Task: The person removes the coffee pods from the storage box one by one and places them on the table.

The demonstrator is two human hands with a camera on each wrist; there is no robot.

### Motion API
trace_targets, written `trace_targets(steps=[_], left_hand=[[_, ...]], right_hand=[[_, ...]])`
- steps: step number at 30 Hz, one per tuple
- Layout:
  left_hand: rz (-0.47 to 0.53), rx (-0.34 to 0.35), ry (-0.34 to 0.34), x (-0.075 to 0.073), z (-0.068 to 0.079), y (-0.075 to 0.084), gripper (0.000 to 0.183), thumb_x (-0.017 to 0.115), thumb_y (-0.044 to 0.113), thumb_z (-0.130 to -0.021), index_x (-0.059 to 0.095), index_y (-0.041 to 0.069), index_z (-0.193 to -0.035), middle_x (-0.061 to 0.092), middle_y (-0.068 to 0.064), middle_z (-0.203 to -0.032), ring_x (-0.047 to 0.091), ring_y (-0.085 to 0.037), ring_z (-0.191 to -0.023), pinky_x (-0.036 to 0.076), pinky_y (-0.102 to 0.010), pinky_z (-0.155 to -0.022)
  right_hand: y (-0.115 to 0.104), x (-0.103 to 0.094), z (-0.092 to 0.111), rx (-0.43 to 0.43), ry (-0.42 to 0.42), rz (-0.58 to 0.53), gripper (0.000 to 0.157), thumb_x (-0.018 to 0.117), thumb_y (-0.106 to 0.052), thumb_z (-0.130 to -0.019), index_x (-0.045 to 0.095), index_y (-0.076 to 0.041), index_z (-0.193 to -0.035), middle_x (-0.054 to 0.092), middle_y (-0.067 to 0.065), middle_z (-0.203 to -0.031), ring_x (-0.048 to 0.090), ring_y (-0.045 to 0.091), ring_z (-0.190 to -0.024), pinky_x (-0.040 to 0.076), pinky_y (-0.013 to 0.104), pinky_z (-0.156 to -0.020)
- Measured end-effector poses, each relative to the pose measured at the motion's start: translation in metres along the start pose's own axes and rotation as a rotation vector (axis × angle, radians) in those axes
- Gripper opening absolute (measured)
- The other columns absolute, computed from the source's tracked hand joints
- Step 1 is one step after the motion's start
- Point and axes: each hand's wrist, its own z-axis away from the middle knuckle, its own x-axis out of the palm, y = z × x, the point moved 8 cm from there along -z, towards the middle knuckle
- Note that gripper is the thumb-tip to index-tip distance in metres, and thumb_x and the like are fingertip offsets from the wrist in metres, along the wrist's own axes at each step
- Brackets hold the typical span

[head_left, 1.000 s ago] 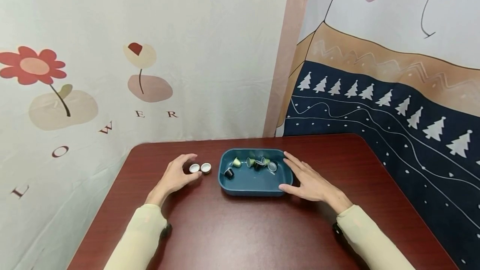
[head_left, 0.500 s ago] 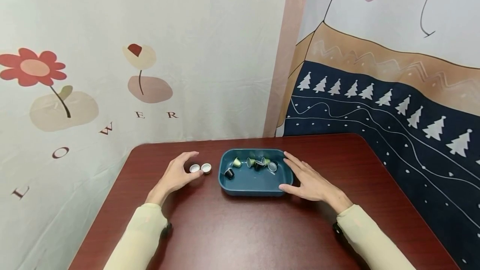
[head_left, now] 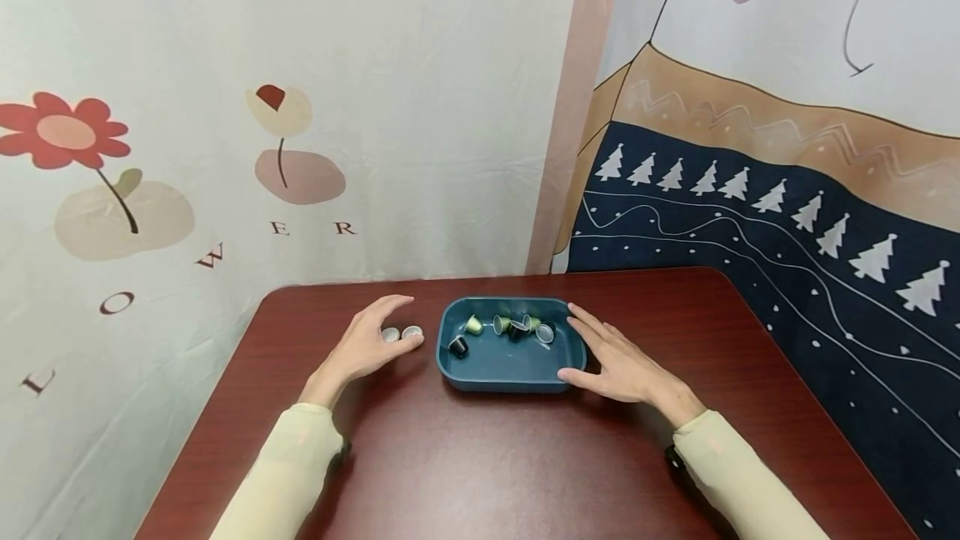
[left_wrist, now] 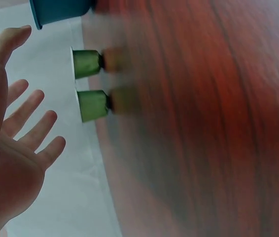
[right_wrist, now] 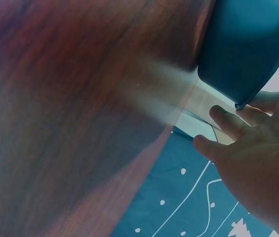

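Note:
Two green coffee capsules, a left one (head_left: 390, 334) and a right one (head_left: 412, 332), stand side by side on the table with pale lids up. In the left wrist view, green sides show on one capsule (left_wrist: 87, 63) and the other (left_wrist: 93, 104). My left hand (head_left: 362, 346) hovers over them, thumb and fingers spread apart, holding nothing. Right of them sits a blue tray (head_left: 510, 386) with several capsules, including a green one (head_left: 473, 325) and a black one (head_left: 458, 347). The outstretched fingers and thumb of my right hand (head_left: 618, 365) rest at the tray's right end.
The reddish-brown table (head_left: 480, 465) has its back edge against a pale printed curtain (head_left: 420, 148). A dark blue curtain with white trees (head_left: 750, 273) hangs along the right side.
My left hand has shifted slightly right and away from me, its thumb now overlapping the right capsule's near edge. The right hand and tray look unmoved.

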Motion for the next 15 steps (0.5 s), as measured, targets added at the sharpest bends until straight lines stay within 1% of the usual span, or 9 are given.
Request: trace_targets(steps=[6, 10, 15], left_hand=[[0.017, 0.046, -0.023, 0.001, -0.003, 0.018, 0.069, 0.089, 0.035, -0.099, 0.061, 0.018, -0.16, 0.06, -0.011, -0.165, 0.056, -0.035, -0.155, 0.048, -0.063, -0.127], [-0.001, 0.083, -0.037, 0.003, -0.006, 0.03, 0.067, 0.089, 0.034, -0.1, 0.062, 0.017, -0.159, 0.062, -0.009, -0.164, 0.058, -0.034, -0.153, 0.051, -0.062, -0.125], [-0.017, 0.097, -0.058, 0.007, -0.008, 0.04, 0.067, 0.089, 0.035, -0.1, 0.062, 0.018, -0.159, 0.061, -0.01, -0.164, 0.058, -0.034, -0.152, 0.05, -0.063, -0.126]], right_hand=[[-0.001, 0.0, 0.001, -0.002, 0.003, 0.003, 0.101, 0.071, -0.066, -0.104, 0.034, -0.008, -0.177, 0.021, 0.007, -0.191, 0.033, 0.041, -0.173, 0.026, 0.074, -0.138], [0.0, 0.0, 0.001, 0.007, -0.001, -0.003, 0.102, 0.071, -0.067, -0.104, 0.034, -0.009, -0.178, 0.021, 0.006, -0.191, 0.033, 0.041, -0.173, 0.025, 0.073, -0.139], [0.0, 0.0, 0.001, 0.012, -0.004, -0.013, 0.102, 0.071, -0.068, -0.103, 0.033, -0.01, -0.178, 0.02, 0.005, -0.191, 0.032, 0.041, -0.173, 0.024, 0.074, -0.139]])
